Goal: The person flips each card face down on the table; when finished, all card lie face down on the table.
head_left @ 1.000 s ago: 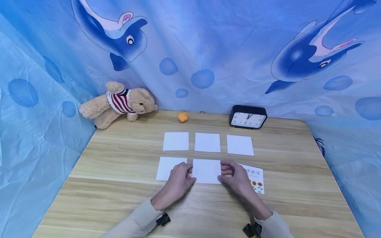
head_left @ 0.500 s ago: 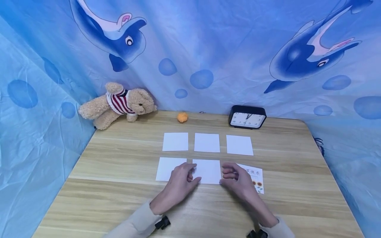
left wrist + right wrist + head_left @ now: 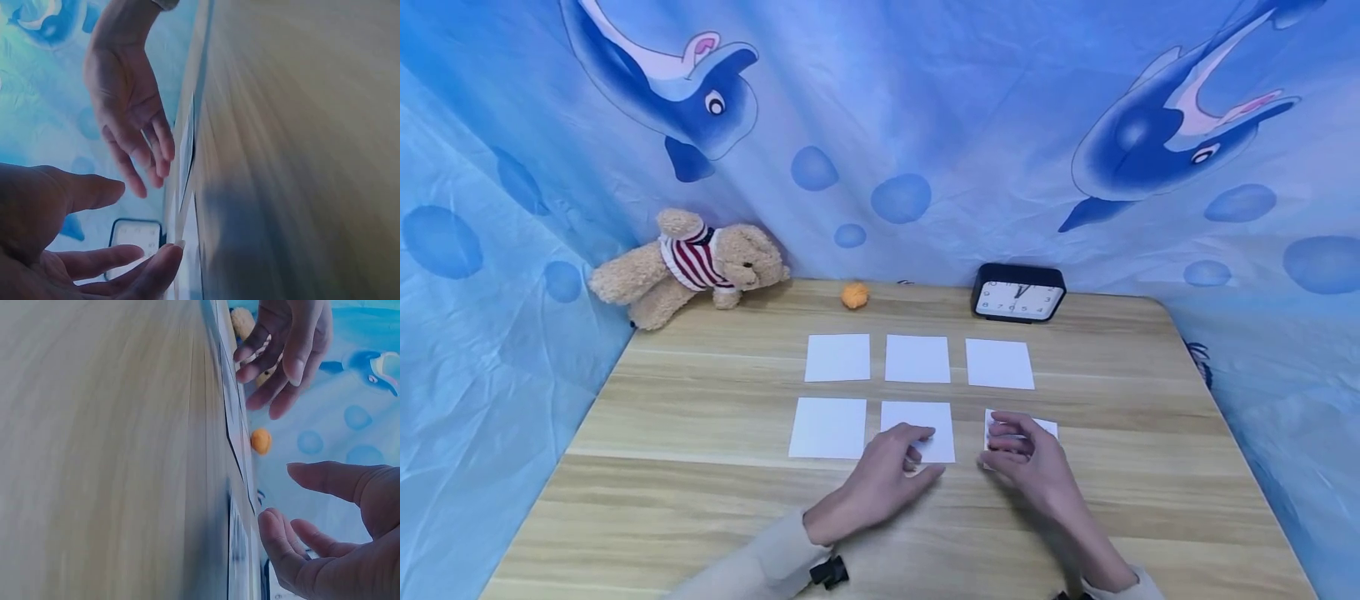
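Observation:
In the head view my left hand (image 3: 891, 473) hovers over the front middle white card (image 3: 904, 414), thumb and index finger spread apart. My right hand (image 3: 1037, 462) is over the printed card (image 3: 1049, 427) at the front right and hides most of its picture. Both hands hold nothing; the wrist views show the fingers of the left hand (image 3: 94, 244) and the right hand (image 3: 331, 531) loosely bent with a gap to the thumb. A plain white card (image 3: 827, 427) lies at the front left.
Three more white cards form a back row: left card (image 3: 838, 357), middle card (image 3: 917, 359), right card (image 3: 999, 363). Behind them are a teddy bear (image 3: 700, 262), an orange ball (image 3: 854, 295) and a black clock (image 3: 1018, 293). A blue dolphin-print curtain (image 3: 865, 100) surrounds the wooden table (image 3: 700, 500).
Both hands have let go of the front middle card's sides and shifted right. The right hand now covers the printed card, and the front left card shows fully. The view has turned slightly.

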Demonstrator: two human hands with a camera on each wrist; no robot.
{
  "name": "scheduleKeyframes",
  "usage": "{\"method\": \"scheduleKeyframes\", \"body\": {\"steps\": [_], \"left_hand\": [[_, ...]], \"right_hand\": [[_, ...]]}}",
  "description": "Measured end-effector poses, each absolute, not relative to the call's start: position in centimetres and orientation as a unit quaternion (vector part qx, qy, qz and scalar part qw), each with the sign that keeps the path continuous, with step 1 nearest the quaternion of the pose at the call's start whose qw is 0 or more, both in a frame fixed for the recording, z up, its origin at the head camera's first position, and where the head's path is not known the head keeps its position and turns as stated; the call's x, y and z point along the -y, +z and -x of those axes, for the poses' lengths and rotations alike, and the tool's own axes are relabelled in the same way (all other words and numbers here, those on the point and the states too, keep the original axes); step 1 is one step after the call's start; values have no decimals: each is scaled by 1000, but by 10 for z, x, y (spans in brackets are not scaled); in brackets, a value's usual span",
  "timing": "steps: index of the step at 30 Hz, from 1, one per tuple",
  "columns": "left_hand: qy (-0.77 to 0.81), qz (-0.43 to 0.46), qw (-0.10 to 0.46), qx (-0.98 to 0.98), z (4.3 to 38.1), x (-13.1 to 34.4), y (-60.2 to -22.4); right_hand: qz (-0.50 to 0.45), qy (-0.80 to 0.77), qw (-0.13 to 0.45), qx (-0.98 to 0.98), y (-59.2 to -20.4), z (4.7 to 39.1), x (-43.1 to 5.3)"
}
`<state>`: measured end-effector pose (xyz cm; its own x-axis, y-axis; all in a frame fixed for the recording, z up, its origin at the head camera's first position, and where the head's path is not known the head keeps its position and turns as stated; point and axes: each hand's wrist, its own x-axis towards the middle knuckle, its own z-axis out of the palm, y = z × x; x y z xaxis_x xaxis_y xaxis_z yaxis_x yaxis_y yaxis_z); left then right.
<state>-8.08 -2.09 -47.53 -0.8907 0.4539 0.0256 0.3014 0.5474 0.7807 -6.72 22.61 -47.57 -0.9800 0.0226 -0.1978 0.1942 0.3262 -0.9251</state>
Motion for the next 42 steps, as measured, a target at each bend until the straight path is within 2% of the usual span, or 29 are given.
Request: {"method": "scheduleKeyframes", "body": {"steps": [13,22,35,42], "left_hand": [[488,-228,182,-823,90,-11,-471],[508,-213,222,-804,97,-28,-474],[517,-213,238,-794,102,-43,-478],[515,-216,246,-793,100,-46,-480]], "right_hand": [[-95,-579,42,-809,-473,57,-262],[-130,-541,48,-829,-472,51,-279],[-133,-477,52,-867,-475,44,-293],[-166,-482,81,-857,-475,42,-296]]}}
